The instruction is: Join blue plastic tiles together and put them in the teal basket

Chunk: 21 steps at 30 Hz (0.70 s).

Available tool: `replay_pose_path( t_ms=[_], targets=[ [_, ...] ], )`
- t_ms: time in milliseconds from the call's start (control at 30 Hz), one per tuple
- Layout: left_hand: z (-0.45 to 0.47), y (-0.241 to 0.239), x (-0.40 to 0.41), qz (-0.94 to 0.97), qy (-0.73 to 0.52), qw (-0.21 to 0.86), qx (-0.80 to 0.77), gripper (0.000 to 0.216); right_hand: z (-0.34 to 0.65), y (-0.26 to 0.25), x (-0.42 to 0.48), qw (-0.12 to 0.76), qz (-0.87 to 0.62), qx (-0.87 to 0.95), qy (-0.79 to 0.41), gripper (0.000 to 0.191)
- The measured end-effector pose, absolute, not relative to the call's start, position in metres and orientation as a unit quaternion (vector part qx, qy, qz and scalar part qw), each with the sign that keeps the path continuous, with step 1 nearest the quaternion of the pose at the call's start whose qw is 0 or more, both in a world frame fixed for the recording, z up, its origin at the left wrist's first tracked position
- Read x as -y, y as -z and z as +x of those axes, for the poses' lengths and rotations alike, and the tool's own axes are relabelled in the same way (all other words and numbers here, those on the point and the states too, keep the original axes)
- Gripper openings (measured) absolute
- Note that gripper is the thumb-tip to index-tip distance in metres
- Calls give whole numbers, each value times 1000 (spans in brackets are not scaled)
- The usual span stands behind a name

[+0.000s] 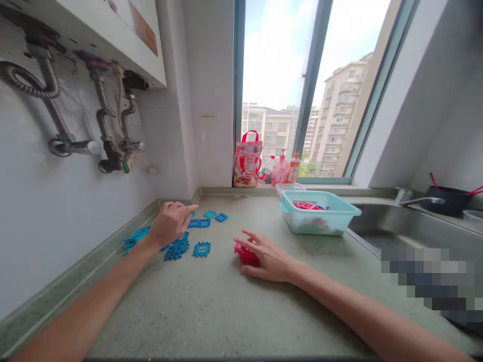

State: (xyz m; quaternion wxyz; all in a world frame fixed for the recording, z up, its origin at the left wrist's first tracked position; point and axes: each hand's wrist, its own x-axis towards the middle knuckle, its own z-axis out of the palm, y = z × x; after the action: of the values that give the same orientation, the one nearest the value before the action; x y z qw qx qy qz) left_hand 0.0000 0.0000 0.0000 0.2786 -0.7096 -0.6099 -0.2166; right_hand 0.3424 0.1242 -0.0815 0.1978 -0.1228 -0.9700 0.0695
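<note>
My left hand (170, 221) is closed in a pinch, with a small teal plastic piece (191, 213) showing between thumb and fingers. Beneath and beside it lie blue square interlocking tiles with notched edges: a pile (177, 247), a joined pair (199, 223), and a single tile (202, 249). More blue tiles (136, 238) are left of my wrist. Farther back sit a teal tile (210, 214) and a small blue one (221, 217). My right hand (266, 259) rests over red interlocking tiles (248, 254), its fingers spread and partly hiding them.
A light-teal plastic tub (319, 213) holding red and darker pieces stands at the back right, beside the metal sink (377, 226). Bottles (279, 170) and a red-handled bag (248, 163) line the windowsill. Pipes (103, 110) hang on the left wall.
</note>
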Motion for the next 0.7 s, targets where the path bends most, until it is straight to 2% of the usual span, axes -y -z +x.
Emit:
replay_pose_path(
  t_ms=[100,167,367,700],
  targets=[
    [-9,15,-4,-702,207,267,627,40,339,79,-121,190,-114,974,-52,50],
    [-8,16,-6,-692,213,263,638,39,338,74,-121,183,-104,977,-20,42],
    [5,10,-7,-678,197,283,649,36,345,70,-120,168,-95,979,57,43],
    [-4,32,-23,-693,155,260,654,41,348,82,-141,228,-130,962,-75,43]
  ],
)
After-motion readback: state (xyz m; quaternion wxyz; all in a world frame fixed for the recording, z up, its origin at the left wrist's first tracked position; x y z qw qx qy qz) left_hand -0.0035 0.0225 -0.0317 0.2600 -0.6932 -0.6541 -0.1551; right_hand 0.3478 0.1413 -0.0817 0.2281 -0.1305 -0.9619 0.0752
